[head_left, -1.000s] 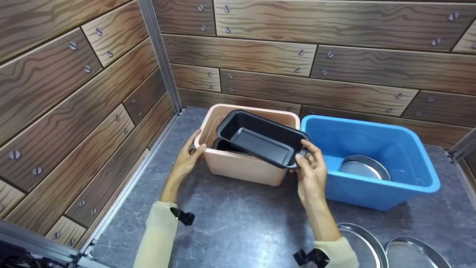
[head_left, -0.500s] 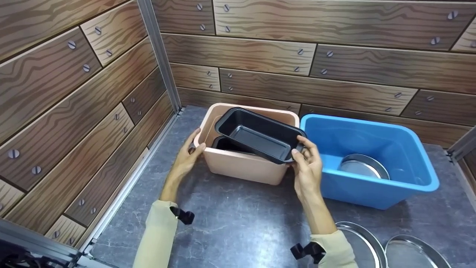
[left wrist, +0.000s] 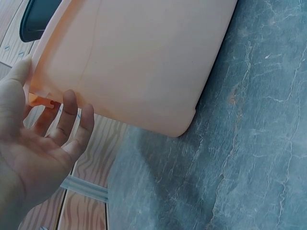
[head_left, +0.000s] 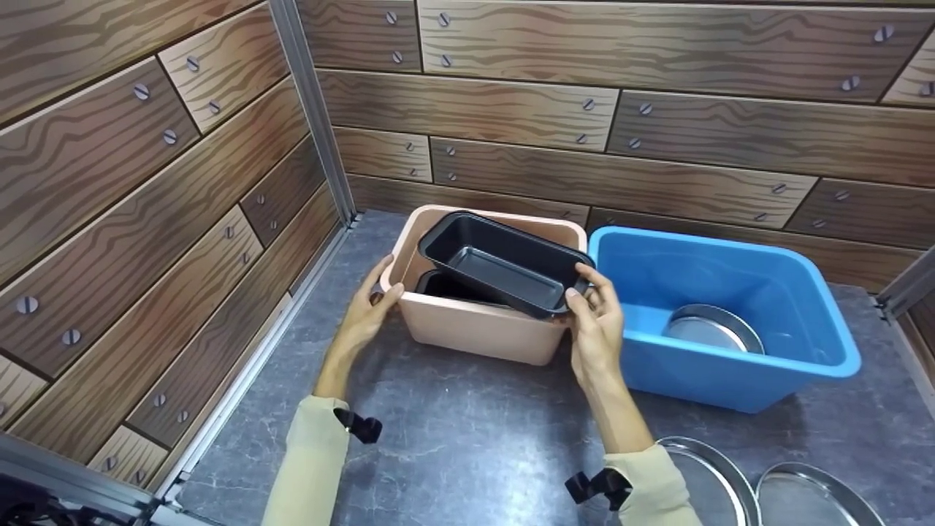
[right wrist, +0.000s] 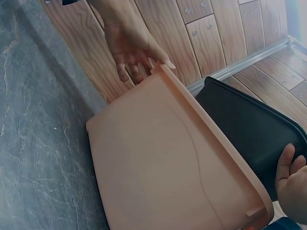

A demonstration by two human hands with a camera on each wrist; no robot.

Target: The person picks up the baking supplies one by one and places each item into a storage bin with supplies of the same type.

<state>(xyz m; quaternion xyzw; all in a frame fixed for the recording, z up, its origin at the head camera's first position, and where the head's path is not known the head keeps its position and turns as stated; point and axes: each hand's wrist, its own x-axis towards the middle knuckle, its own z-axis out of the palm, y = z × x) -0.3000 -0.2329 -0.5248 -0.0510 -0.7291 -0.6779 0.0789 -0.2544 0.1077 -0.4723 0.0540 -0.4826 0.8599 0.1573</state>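
Note:
A black loaf pan [head_left: 511,274] slants over the opening of a peach plastic bin [head_left: 475,329]. My right hand [head_left: 599,329] pinches the pan's right end, thumb on the near side of the rim. In the right wrist view, the outside of the loaf pan [right wrist: 244,120] shows above the bin's edge. At the bin's left end, my left hand [head_left: 365,310] grips the rim, with the thumb over it and fingers underneath, as the left wrist view shows. Inside the bin, partly hidden below the tilted pan, lies another dark pan [head_left: 442,286].
A blue bin [head_left: 730,383] stands right beside the peach one, with a round metal pan [head_left: 697,332] in it. Two round metal pans lie at the front right, a left one [head_left: 701,482] and a right one [head_left: 811,497]. Wood-patterned walls [head_left: 467,102] enclose the back and left.
My right hand has shifted slightly left, carrying the loaf pan further over the peach bin. The left hand stays on the bin's rim.

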